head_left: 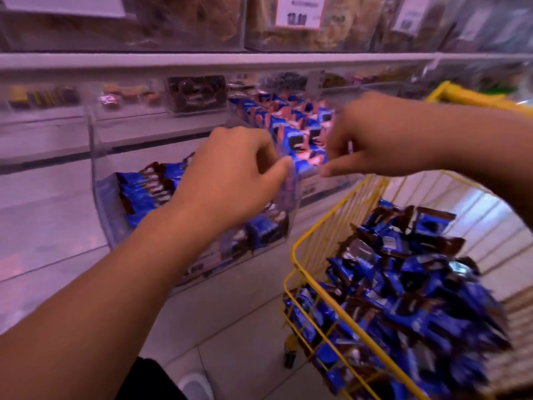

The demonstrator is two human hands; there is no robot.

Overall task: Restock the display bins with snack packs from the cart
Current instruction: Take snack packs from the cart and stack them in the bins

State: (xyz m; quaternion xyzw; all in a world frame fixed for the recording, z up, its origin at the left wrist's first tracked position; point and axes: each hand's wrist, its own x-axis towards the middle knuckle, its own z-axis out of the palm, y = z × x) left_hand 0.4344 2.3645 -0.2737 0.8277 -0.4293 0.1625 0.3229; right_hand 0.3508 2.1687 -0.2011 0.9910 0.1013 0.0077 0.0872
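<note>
Now, hands: we reach both toward the clear bins.
Left hand [230, 171]: fingers curled at the rim of the clear front bin [101, 180]; blur hides whether we pinch a pack.
Right hand [372, 140]: fingers curled downward over the blue-and-pink packs [300, 122]; a grip is unclear.
Snack packs [403, 290]: heaped in the yellow wire cart [305, 243], lower right.
Front bin stock [144, 189]: blue-and-brown packs lined inside.

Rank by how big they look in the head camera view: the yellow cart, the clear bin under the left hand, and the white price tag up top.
1. yellow cart
2. clear bin
3. white price tag

The cart is nearest the camera, which exaggerates it.
</note>
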